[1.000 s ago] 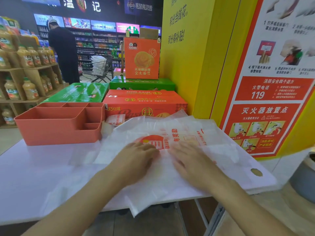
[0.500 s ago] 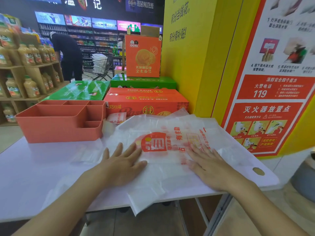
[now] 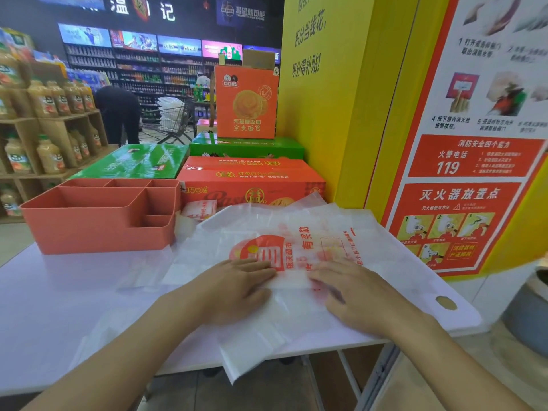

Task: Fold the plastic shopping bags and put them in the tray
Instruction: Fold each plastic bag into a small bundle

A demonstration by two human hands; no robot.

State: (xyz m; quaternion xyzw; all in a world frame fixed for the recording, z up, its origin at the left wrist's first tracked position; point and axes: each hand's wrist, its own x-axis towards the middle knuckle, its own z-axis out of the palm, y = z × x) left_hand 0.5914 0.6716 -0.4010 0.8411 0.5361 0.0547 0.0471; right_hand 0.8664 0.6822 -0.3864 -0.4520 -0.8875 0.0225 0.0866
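A white plastic shopping bag (image 3: 299, 232) with red print lies spread flat on the white table (image 3: 59, 298), its near corner hanging over the front edge. My left hand (image 3: 234, 287) presses flat on the bag just left of the red logo. My right hand (image 3: 353, 295) presses flat on it beside the left one, fingers pointing left. More white bags (image 3: 142, 277) lie flat under and to the left of it. The salmon tray (image 3: 98, 221) with several compartments stands at the back left of the table. A small folded bag (image 3: 200, 209) sits behind the tray's right end.
Red and green cartons (image 3: 252, 179) are stacked behind the table. A yellow wall with a fire-safety poster (image 3: 462, 173) is at the right. Shelves of juice bottles (image 3: 44, 129) stand at the left. A person bends by a shopping trolley (image 3: 172, 117) far back.
Both hands have slid inward over the bag and now lie close together near the red logo, after being spread apart half a second ago.
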